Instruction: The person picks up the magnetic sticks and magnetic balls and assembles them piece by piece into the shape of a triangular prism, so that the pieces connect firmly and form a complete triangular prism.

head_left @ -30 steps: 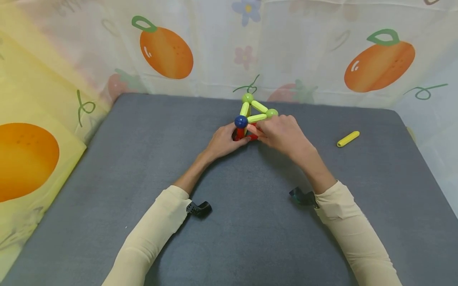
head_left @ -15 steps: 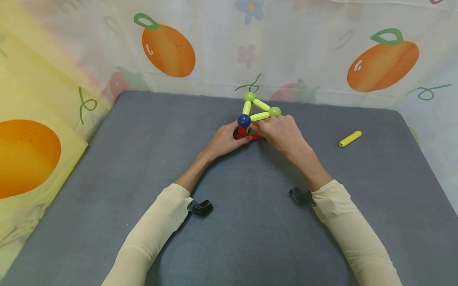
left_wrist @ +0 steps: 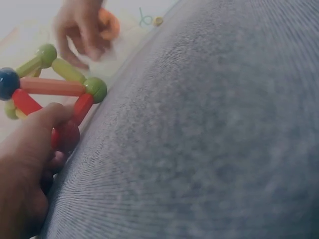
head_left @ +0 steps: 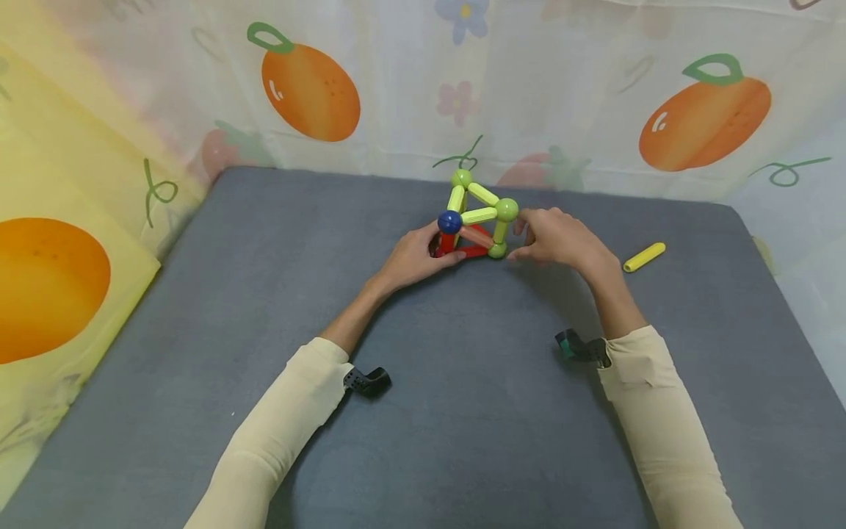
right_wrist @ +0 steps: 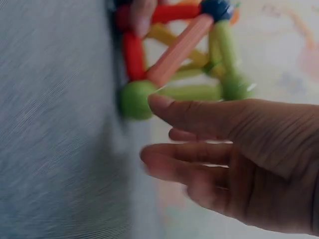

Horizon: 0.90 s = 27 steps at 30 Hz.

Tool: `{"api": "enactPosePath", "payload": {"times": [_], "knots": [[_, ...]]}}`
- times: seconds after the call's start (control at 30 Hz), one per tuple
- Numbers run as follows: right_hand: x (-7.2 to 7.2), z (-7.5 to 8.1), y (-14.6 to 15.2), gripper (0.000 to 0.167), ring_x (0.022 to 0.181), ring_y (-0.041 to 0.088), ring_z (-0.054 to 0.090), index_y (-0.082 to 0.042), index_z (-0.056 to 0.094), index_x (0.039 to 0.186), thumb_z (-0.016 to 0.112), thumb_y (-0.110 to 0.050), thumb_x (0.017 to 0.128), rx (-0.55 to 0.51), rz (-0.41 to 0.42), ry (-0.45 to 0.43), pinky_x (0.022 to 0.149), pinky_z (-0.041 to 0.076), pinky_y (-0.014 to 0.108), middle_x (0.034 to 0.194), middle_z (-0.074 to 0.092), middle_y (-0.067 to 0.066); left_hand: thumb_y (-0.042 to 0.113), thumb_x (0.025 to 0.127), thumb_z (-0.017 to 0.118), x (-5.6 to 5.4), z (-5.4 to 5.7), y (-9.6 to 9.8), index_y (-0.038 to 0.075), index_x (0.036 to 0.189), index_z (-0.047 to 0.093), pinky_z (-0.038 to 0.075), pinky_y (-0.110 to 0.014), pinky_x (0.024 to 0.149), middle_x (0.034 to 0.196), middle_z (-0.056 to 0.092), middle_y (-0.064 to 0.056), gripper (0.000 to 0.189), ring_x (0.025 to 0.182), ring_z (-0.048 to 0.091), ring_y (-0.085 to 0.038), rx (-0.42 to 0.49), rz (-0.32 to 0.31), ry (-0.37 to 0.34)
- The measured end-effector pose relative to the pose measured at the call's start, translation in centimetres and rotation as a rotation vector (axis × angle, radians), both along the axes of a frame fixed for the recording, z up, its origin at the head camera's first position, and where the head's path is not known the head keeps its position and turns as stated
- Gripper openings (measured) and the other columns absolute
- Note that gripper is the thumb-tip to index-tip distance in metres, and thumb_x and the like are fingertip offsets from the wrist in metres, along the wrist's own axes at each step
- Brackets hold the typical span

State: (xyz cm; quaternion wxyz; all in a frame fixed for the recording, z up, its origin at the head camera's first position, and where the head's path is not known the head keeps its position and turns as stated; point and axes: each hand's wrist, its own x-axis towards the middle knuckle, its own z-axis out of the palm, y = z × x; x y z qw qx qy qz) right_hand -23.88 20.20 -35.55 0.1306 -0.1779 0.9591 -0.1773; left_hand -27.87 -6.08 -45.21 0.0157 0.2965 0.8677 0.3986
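Observation:
A frame of magnetic sticks and balls stands at the far middle of the table, with a blue ball point(head_left: 449, 222) and green balls point(head_left: 507, 209) at its upper corners. A salmon-coloured stick point(left_wrist: 52, 86) runs slantwise from the blue ball down to a lower green ball point(right_wrist: 136, 100). My left hand point(head_left: 418, 261) grips the frame's lower left corner, its thumb over the red stick by the red ball point(left_wrist: 68, 137). Just right of the frame is my right hand point(head_left: 558, 236), fingers loosely bent and holding nothing; in the right wrist view its thumb overlaps the lower green ball.
A loose yellow stick point(head_left: 644, 257) lies on the grey table point(head_left: 436, 411), right of my right hand. Behind the table hangs a fruit-patterned cloth point(head_left: 396, 88), and a yellow cloth point(head_left: 59, 411) borders the left side.
My right hand has let go of the frame and drawn back to the right, baring the salmon stick and the lower green ball. The left hand keeps its hold on the corner.

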Motion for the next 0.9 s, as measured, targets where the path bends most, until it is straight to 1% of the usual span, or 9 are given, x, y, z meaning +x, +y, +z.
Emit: {"api": "enactPosePath", "payload": {"times": [0.13,0.27,0.37,0.43,0.5,0.6,0.67,0.77,0.9], "knots": [[-0.9,-1.3,0.9,0.046,0.112,0.041,0.072,0.005,0.062,0.13,0.08,-0.017,0.094,-0.15,0.087,-0.139,0.093,0.058,0.051,0.124,0.07,0.026,0.04,0.09,0.084,0.0,0.0,0.0,0.012,0.118,0.06,0.038,-0.031,0.072,0.089,0.055,-0.005,0.046,0.079,0.051,-0.019,0.032,0.049,-0.026],[-1.0,-1.2,0.9,0.044,0.116,0.039,0.072,0.003,0.062,0.13,0.079,-0.018,0.095,-0.172,0.178,-0.271,0.097,0.057,0.05,0.128,0.069,0.023,0.033,0.085,0.089,0.1,0.0,0.2,0.006,0.112,0.051,0.036,-0.031,0.071,0.085,0.047,-0.006,0.053,0.075,0.046,-0.02,0.092,0.14,0.004],[-0.7,-0.8,0.5,0.053,0.116,0.031,0.072,0.001,0.054,0.141,0.076,-0.019,0.097,-0.152,0.261,-0.392,0.099,0.057,0.046,0.131,0.068,0.018,0.028,0.086,0.088,-0.1,0.0,0.1,0.003,0.115,0.048,0.04,-0.03,0.072,0.085,0.05,-0.008,0.055,0.074,0.049,-0.021,0.137,0.181,0.034],[-0.5,-0.7,0.3,0.063,0.111,0.026,0.071,0.001,0.044,0.151,0.074,-0.019,0.099,-0.154,0.319,-0.472,0.097,0.056,0.042,0.127,0.069,0.015,0.025,0.091,0.084,-0.4,0.0,-0.1,0.003,0.123,0.048,0.047,-0.03,0.077,0.094,0.059,-0.011,0.053,0.083,0.059,-0.022,0.18,0.154,0.019],[-0.3,-0.8,-0.1,0.077,0.103,0.021,0.07,-0.001,0.029,0.161,0.072,-0.018,0.1,-0.152,0.366,-0.536,0.091,0.055,0.037,0.119,0.07,0.013,0.021,0.096,0.078,-0.5,0.0,-0.3,0.003,0.131,0.048,0.052,-0.033,0.087,0.11,0.067,-0.015,0.049,0.098,0.067,-0.024,0.227,0.073,-0.024],[-0.1,-1.2,-0.8,0.093,0.089,0.021,0.066,-0.008,0.005,0.168,0.07,-0.018,0.101,-0.162,0.398,-0.6,0.082,0.052,0.033,0.105,0.07,0.011,0.013,0.098,0.072,-0.7,0.1,-0.5,0.005,0.142,0.047,0.05,-0.041,0.102,0.133,0.065,-0.017,0.051,0.119,0.065,-0.028,0.279,-0.09,-0.117],[0.0,-1.5,-1.1,0.099,0.083,0.023,0.065,-0.013,-0.005,0.168,0.069,-0.019,0.102,-0.167,0.406,-0.622,0.078,0.052,0.033,0.101,0.069,0.012,0.011,0.096,0.073,-0.6,0.2,-0.5,0.006,0.145,0.047,0.048,-0.042,0.107,0.138,0.063,-0.016,0.056,0.123,0.063,-0.029,0.275,-0.157,-0.154],[0.0,-1.4,-1.2,0.096,0.082,0.026,0.064,-0.015,0.001,0.169,0.069,-0.02,0.102,-0.162,0.403,-0.622,0.078,0.051,0.035,0.1,0.068,0.013,0.017,0.093,0.079,-0.4,0.2,-0.4,0.008,0.142,0.051,0.049,-0.037,0.102,0.128,0.065,-0.013,0.057,0.112,0.063,-0.024,0.202,-0.156,-0.134],[0.4,0.0,0.1,0.064,0.096,0.021,0.066,-0.007,0.039,0.159,0.068,-0.022,0.103,-0.114,0.393,-0.57,0.087,0.052,0.034,0.111,0.07,0.011,0.024,0.093,0.081,-0.3,0.0,-0.1,0.008,0.125,0.06,0.048,-0.03,0.088,0.105,0.065,-0.009,0.042,0.094,0.06,-0.02,0.12,-0.106,-0.083]]}}
